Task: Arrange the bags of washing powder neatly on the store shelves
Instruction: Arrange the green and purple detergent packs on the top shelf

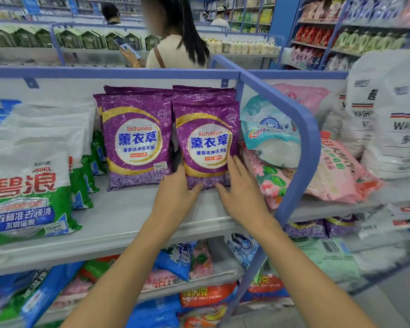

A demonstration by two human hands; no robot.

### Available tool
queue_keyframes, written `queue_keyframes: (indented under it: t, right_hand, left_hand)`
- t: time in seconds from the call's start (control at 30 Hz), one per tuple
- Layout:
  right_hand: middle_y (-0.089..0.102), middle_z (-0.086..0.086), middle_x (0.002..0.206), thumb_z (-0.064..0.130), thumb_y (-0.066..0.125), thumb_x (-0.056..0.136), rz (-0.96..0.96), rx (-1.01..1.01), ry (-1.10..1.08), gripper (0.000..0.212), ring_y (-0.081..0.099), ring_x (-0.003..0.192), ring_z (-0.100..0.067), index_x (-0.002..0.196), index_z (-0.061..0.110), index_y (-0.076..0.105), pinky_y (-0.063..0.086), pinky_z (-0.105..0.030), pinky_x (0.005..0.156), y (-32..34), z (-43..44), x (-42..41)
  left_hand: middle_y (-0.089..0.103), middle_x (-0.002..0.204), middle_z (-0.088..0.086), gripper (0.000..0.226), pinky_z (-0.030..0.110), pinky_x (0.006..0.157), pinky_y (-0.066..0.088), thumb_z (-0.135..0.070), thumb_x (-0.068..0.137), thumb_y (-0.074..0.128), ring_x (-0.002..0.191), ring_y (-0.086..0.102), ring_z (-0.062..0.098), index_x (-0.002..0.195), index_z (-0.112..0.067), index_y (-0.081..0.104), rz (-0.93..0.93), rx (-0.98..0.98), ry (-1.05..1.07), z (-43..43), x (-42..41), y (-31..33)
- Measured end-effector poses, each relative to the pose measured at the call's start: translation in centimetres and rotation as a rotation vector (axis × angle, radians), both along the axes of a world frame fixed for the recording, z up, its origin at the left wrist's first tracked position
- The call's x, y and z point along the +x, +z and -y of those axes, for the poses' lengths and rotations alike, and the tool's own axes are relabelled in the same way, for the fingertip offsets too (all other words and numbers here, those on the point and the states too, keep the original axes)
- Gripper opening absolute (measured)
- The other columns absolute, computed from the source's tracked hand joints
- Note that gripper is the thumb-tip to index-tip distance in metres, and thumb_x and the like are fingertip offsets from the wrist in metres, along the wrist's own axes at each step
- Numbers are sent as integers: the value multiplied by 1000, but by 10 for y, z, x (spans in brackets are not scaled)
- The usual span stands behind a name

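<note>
Two rows of purple lavender washing powder bags stand upright on the grey top shelf [128,221]. The front bag of the right row [207,138] is between my hands. My left hand [175,195] touches its lower left corner, fingers reaching straight into the gap beside the left row's front bag [135,143], thumb lying on the bag's bottom edge. My right hand [243,197] rests flat against its lower right edge with straight fingers. More purple bags stand behind both front ones.
White-and-green Ariel bags [26,185] stand in rows at the left. A blue divider rail [303,138] curves down at the right; beyond it lie a teal bag [270,138], pink bags [334,174] and large white bags [388,114]. Mixed bags fill the lower shelf [182,259]. A person [175,50] stands behind the shelf.
</note>
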State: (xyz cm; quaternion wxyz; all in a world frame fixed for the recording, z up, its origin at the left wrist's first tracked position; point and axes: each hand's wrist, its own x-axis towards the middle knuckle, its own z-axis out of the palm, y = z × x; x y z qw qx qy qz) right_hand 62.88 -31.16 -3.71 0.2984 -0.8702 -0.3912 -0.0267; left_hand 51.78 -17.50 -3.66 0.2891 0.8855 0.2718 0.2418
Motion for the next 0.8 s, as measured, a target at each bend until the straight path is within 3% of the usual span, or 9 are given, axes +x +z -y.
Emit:
queue_keyframes:
  t: [0.07, 0.2, 0.37, 0.5, 0.8]
  right_hand:
    - [18, -3, 170, 34, 52, 106, -25, 2, 20, 67, 19, 155, -21, 162, 14, 21, 21, -33, 123, 2, 13, -10]
    - [28, 5, 167, 35, 48, 107, -56, 14, 167, 56, 25, 152, -11, 159, 18, 34, 23, -26, 120, -2, 58, -34]
    - [30, 13, 164, 42, 48, 107, -153, 31, 230, 55, 22, 152, -4, 158, 25, 37, 20, -28, 125, -34, 146, -59]
    - [29, 13, 165, 45, 47, 106, -196, 5, 164, 56, 21, 153, -6, 158, 27, 35, 16, -24, 123, -59, 221, -59]
    - [32, 1, 165, 47, 47, 105, -334, -52, -117, 63, 25, 153, -15, 159, 19, 31, 24, -39, 125, -98, 359, -33]
  left_hand:
    - [73, 106, 5, 47, 39, 80, 54, -38, 93, 69, 98, 68, 30, 132, -16, 54, -63, 44, -17, 13, -16, 6]
    - [58, 144, 8, 60, 38, 106, 41, -37, 97, 65, 132, 54, 28, 150, -13, 47, -87, 77, 4, 45, -60, 11]
    - [53, 151, 8, 56, 45, 120, 33, -32, 96, 66, 147, 39, 27, 147, -13, 52, -28, 103, 89, 109, -113, -16]
    - [51, 152, 7, 54, 44, 121, 32, -27, 96, 67, 147, 39, 26, 146, -12, 53, -19, 68, 107, 179, -127, -37]
    - [53, 150, 7, 54, 40, 115, 36, -27, 98, 64, 140, 48, 27, 147, -9, 49, -143, -7, -79, 293, -79, -68]
